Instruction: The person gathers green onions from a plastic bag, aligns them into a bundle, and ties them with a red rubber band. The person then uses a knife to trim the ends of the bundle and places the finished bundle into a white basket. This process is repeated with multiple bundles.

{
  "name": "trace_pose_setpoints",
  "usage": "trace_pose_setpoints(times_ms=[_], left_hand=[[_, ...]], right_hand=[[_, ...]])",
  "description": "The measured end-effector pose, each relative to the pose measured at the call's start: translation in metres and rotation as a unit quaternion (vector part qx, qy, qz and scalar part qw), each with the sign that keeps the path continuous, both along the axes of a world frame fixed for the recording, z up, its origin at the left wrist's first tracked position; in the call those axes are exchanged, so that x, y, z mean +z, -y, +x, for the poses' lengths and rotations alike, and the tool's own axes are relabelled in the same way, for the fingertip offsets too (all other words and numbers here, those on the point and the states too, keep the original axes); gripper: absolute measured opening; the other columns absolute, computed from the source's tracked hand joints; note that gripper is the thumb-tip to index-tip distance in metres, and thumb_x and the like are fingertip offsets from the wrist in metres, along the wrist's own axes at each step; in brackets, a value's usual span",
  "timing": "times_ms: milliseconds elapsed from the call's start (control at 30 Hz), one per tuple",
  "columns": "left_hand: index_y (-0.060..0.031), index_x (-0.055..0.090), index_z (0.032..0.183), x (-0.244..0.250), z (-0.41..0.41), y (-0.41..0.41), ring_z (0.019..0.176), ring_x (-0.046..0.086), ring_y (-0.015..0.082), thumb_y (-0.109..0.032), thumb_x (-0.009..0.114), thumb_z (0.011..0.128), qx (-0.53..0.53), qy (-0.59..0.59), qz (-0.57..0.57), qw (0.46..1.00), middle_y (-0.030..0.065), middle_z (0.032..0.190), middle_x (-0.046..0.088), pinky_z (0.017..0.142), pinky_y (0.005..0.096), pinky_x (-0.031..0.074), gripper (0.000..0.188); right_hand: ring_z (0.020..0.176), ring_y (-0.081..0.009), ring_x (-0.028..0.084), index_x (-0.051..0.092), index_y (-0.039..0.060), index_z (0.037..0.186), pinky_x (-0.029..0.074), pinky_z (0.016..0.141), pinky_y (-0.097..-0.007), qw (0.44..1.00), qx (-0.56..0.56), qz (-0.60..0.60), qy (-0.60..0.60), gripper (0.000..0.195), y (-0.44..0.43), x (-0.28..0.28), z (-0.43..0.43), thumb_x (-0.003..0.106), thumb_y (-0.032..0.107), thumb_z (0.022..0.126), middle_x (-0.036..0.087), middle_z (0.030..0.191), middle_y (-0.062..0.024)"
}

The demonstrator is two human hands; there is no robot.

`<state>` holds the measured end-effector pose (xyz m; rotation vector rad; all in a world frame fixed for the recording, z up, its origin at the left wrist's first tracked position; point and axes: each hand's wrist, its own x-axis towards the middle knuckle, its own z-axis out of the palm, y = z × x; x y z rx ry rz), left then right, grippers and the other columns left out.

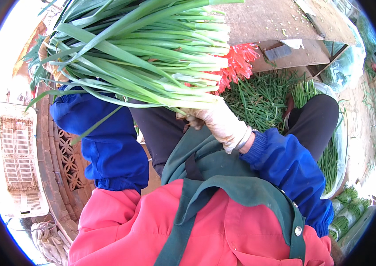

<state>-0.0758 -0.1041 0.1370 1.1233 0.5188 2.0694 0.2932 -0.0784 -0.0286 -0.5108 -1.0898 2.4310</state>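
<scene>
A large bunch of garlic chives lies across the upper view, its leaf tips to the left and its pale cut ends to the right. My left hand, in a soiled glove, is closed around the leafy end, and leaves hide part of it. Under the pale ends, my right hand wears a whitish glove and grips the lower edge of the bunch with curled fingers. Bright red plastic strips show just behind the cut ends. Below the hands is a green apron over my lap.
A wooden table holds a long dark-handled tool and scraps. Loose green trimmings cover the ground beneath. Plastic-wrapped greens and tied bundles stand right. Left are a pierced brick wall and plastic crate.
</scene>
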Motion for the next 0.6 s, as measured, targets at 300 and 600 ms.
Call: trace_pose_setpoints(times_ms=[300, 600], left_hand=[[-0.0062, 0.053, 0.13, -0.003, 0.003, -0.012, 0.096, 0.051, 0.0173, -0.019, 0.061, 0.083, -0.028, -0.01, 0.02, 0.999, 0.0032, 0.1, 0.057, 0.109, 0.0433, 0.036, 0.049], [-0.0068, 0.052, 0.132, -0.017, 0.039, -0.011, 0.095, 0.049, 0.0162, -0.019, 0.062, 0.082, -0.053, -0.024, 0.039, 0.998, 0.0018, 0.098, 0.056, 0.11, 0.0434, 0.034, 0.052]], right_hand=[[0.11, -0.0344, 0.059, 0.071, 0.0048, 0.09, 0.052, 0.085, -0.0443, 0.692, 0.045, 0.551, 0.464, 0.029, -0.016, -0.042, 0.062, 0.063, 0.032, 0.089, 0.062, 0.112, -0.0183], [0.126, -0.0284, 0.053, 0.037, 0.0143, 0.148, 0.044, 0.103, -0.051, 0.947, -0.062, -0.152, -0.276, 0.076, -0.053, 0.007, 0.027, 0.055, 0.061, 0.092, 0.051, 0.142, -0.0135]])
